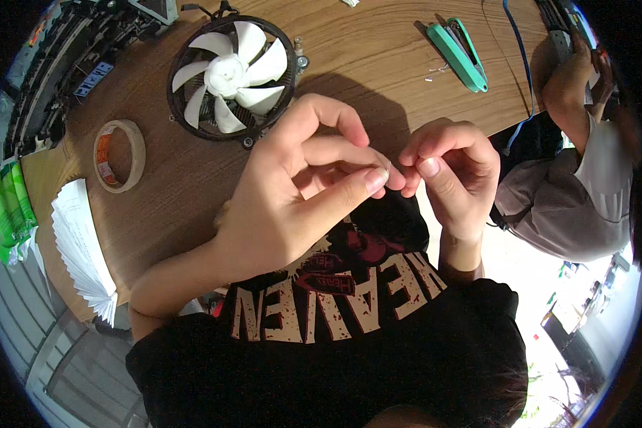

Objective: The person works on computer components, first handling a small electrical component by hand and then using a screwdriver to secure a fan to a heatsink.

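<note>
My left hand is raised over the front of the table, thumb and forefinger pinched together. Between their tips shows a tiny thin shiny sliver, which looks like a staple. Just to its right, my right hand has its thumb and fingertips pressed together close to the sliver; whether anything is in that pinch I cannot make out. A green stapler lies at the far right of the table. Small pale bits, apparently loose staples, lie beside it.
A cooling fan with white blades sits behind my left hand. A tape roll, a pleated paper stack and a green packet are at left, below black machinery. A blue cable and another person are at right.
</note>
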Available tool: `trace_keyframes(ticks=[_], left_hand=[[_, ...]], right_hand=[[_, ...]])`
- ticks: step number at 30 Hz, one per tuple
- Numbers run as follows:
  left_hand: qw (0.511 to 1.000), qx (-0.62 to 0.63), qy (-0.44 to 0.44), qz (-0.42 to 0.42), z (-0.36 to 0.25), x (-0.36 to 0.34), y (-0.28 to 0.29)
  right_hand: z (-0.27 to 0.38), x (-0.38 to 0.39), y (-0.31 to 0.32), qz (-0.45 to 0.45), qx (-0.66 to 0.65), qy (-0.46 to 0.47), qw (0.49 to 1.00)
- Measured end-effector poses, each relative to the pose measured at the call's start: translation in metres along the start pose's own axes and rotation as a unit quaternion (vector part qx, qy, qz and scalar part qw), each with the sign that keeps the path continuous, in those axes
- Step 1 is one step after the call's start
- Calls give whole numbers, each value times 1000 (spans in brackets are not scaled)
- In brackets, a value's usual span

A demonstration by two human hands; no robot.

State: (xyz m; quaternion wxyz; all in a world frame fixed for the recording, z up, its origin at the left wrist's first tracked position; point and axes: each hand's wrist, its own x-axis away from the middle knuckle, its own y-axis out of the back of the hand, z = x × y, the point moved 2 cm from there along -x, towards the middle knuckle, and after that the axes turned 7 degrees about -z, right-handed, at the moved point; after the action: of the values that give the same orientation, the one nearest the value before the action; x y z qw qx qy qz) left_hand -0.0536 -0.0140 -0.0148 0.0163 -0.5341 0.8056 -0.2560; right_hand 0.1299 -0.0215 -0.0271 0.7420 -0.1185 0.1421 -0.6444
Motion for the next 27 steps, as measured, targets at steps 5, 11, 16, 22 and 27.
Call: trace_keyframes(ticks=[5,11,16,22,27], left_hand=[[994,-105,-26,25,5,-2,4],[998,-59,-11,2,1,0,3],[993,-102,-50,23,4,-1,5],[991,-121,-60,-10,6,0,1],[996,-85,-39,11,4,-1,4]], right_hand=[[-2,-3,1,17,41,27,999],[4,-3,-2,24,59,-17,998],[0,-3,-5,14,37,3,999],[3,-4,-9,2,144,45,989],[2,0,-7,-14,156,62,986]])
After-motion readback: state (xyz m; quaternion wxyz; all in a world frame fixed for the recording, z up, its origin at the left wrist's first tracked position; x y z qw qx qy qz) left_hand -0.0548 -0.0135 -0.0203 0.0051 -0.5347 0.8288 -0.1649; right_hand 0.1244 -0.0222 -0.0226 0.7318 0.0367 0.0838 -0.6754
